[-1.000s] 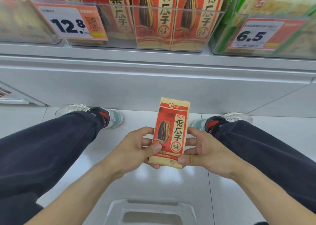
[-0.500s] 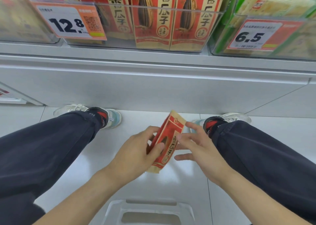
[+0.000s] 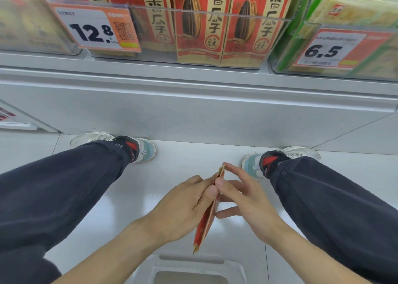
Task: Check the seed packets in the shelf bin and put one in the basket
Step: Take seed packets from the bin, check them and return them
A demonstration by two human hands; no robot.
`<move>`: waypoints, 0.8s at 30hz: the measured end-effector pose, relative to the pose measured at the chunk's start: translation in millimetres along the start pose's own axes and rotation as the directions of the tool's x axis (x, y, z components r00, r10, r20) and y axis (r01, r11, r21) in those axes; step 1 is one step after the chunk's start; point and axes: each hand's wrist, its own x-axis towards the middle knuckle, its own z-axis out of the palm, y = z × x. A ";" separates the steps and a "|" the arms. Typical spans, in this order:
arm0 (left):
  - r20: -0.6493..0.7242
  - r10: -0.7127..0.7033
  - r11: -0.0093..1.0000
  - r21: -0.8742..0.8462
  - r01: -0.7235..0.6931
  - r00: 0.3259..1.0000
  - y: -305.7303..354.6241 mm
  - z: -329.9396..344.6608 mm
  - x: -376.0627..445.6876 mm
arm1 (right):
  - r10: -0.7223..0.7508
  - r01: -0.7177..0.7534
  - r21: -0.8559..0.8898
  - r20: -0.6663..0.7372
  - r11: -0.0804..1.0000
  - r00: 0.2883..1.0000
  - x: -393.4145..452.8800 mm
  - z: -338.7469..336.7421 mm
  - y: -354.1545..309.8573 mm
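The left hand (image 3: 183, 204) grips the seed packet (image 3: 207, 217) from its left side, thumb curled onto the upper part and fingers hidden behind it. The packet is turned edge-on to the camera, so only a thin red and tan sliver shows. Its long axis runs from the top corner, up and away near the right fingertips (image 3: 227, 167), down to the bottom corner, which hangs just above the rim of the white basket (image 3: 234, 266) at the lower edge of the view. The right hand (image 3: 247, 199) is just beside the packet on its other side, thumb pressed against the upper edge and fingers spread loosely, steadying more than holding. Since the packet's low end already points at the basket and the left hand carries it, the drop looks a short lowering, likely led by the left.
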 end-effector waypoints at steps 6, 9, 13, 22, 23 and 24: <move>-0.005 -0.085 0.992 -0.090 0.084 0.996 2.0 2.2 1.4 | -0.004 0.005 -0.033 0.009 0.999 1.000 0.6 1.7 4.5; -0.101 -0.154 0.969 -0.212 0.129 0.983 -1.0 2.6 4.8 | -0.015 0.015 -0.034 0.009 0.999 1.000 1.2 1.6 1.5; -0.128 -0.224 0.905 -0.394 0.158 0.966 -5.3 1.2 8.5 | -0.025 0.026 -0.053 0.024 0.998 0.999 2.5 3.3 0.9; -0.242 -0.293 0.825 -0.553 0.117 0.925 -5.7 3.3 10.1 | 0.011 0.012 -0.206 0.108 0.979 0.994 6.7 2.6 9.6; -0.274 -0.300 0.825 -0.556 0.104 0.914 -6.3 3.4 10.3 | 0.014 0.013 -0.199 0.137 0.980 0.990 6.9 2.2 9.4; -0.306 -0.308 0.823 -0.560 0.091 0.901 -6.2 3.3 10.4 | 0.019 0.012 -0.185 0.164 0.983 0.986 6.8 2.2 8.5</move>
